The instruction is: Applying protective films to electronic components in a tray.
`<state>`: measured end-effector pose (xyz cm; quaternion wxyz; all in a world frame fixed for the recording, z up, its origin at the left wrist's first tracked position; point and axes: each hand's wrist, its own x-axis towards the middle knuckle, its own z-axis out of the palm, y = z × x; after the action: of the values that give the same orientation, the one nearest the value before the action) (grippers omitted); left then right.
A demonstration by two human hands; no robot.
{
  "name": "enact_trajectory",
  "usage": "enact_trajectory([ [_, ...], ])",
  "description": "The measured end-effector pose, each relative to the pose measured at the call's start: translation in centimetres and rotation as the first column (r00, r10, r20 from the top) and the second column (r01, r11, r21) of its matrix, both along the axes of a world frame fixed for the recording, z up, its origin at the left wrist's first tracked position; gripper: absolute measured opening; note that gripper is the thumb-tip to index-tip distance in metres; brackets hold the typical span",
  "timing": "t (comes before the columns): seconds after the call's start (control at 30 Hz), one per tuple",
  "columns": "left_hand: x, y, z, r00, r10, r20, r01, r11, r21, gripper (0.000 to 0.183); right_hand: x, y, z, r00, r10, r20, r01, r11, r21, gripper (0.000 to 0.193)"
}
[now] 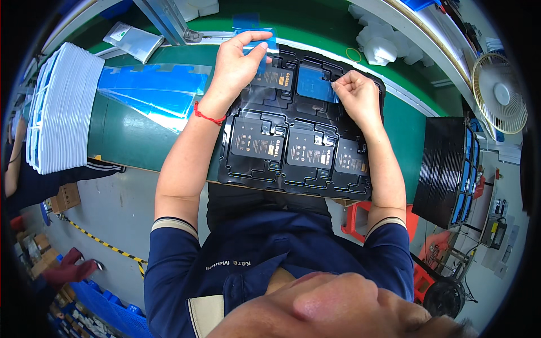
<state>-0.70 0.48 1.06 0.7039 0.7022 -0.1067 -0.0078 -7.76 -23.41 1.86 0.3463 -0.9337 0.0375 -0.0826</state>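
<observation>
Blue protective film lies in an upper-row compartment of the black moulded tray on the green counter. Expect a light, flexible, slippery sheet that creases readily; take hold at an edge or corner. Right grip: narrow, fingertips pinched on the film's right edge. Left grip: thumb and forefinger nearly together, holding a second blue film sheet.

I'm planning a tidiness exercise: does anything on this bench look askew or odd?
The blue film sheets left of the black tray lie askew, fanned unevenly across the bench, while the white stack beside them looks neater. No damage is evident.
</observation>
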Motion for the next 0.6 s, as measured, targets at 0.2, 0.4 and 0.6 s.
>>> enact_trajectory([
  [0.2, 0.5, 0.1, 0.0, 0.997, 0.031, 0.064, -0.03, 0.999, -0.01, 0.028, -0.7, 2.1, 2.2, 0.997, 0.009, 0.076, 0.02, 0.927, -0.374, 0.042],
  [0.4, 0.0, 0.2, 1.3, 0.975, -0.084, 0.205, 0.101, 0.992, -0.075, 0.057, 1.2, 4.0, 4.9, 0.971, 0.199, 0.13, -0.181, 0.974, -0.137, 0.041],
  [0.6, -1.5, -0.6, 1.8, 0.904, -0.357, 0.235, 0.39, 0.914, -0.112, 0.074, 3.4, 6.1, 3.0, 0.933, 0.27, 0.236, -0.339, 0.88, 0.332, 0.038],
])
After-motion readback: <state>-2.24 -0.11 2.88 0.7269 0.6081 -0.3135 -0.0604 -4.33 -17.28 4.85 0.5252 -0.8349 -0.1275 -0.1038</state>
